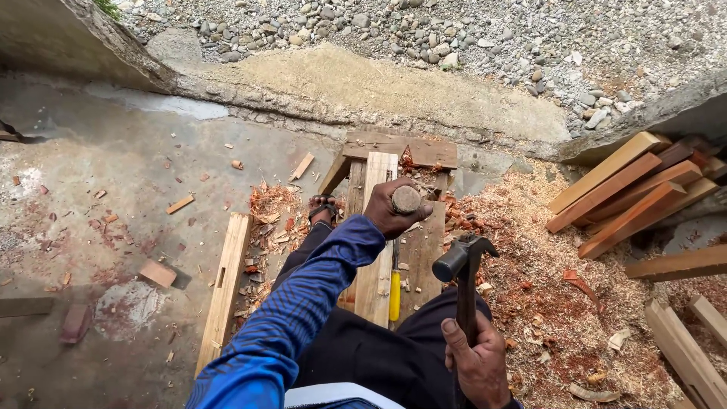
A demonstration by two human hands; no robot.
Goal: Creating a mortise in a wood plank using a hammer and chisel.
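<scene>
Chisel and hammer gripped over the plank.
Left hand (390,208) fisted round the chisel handle (406,199), handle butt showing above the fist, its blade hidden; pale plank (376,242) lies directly below that grip. Right hand (477,363) clenched on the hammer (463,261) shaft, head raised just right of the chisel fist. Yellow-handled tool (394,294) rests beside the plank.

A wooden-handled chisel (405,200) stands upright on a pale plank (376,235) (lengthwise, pointing twelve o'clock); a dark claw hammer (460,261) is raised at four o'clock.
</scene>
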